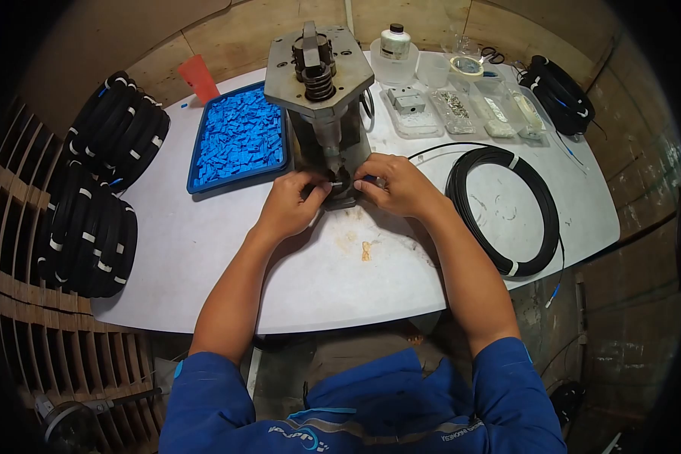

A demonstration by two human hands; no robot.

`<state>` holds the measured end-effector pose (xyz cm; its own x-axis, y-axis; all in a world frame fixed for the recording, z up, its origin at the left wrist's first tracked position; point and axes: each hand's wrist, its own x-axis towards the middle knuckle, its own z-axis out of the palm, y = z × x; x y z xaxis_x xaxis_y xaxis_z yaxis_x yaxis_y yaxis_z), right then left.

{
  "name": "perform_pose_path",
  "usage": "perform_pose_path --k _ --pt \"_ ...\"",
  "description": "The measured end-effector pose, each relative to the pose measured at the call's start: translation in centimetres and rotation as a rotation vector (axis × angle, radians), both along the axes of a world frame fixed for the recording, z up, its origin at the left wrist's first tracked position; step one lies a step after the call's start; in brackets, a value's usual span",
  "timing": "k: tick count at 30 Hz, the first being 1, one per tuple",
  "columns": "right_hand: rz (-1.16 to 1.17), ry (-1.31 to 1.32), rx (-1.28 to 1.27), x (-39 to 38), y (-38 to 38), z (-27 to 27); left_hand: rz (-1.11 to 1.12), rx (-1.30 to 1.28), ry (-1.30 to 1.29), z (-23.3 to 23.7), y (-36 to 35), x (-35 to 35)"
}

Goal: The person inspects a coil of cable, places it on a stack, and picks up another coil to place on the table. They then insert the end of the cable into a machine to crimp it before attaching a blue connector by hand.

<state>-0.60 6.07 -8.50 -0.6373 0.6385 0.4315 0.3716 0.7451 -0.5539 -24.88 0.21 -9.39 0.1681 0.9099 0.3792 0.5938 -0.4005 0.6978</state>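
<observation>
A grey metal bench press [319, 91] with a spring on top stands at the table's back middle. My left hand [293, 198] is at the left of its base, thumb and fingers pinched; what they hold is hidden. On the other side of the press opening, my right hand [396, 184] is closed on the end of a black cable [439, 147]. That cable runs behind the hand to a large black cable coil [546, 204] lying on the right. A small dark blue bit shows at the right fingertips.
Left of the press sits a blue tray [193, 163] full of small blue pieces, with a red cup [198, 79] behind it. Bundled cable coils [91, 227] line the left edge. Plastic boxes [416, 121], a white bottle [395, 44] and scissors [492, 55] stand at the back right.
</observation>
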Motion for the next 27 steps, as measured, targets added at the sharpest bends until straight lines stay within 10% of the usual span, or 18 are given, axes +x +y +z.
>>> perform_pose_path --k 27 --pt "0.036 -0.013 -0.320 0.2 0.6 -0.3 -0.015 -0.097 0.060 0.7 -0.3 -0.4"
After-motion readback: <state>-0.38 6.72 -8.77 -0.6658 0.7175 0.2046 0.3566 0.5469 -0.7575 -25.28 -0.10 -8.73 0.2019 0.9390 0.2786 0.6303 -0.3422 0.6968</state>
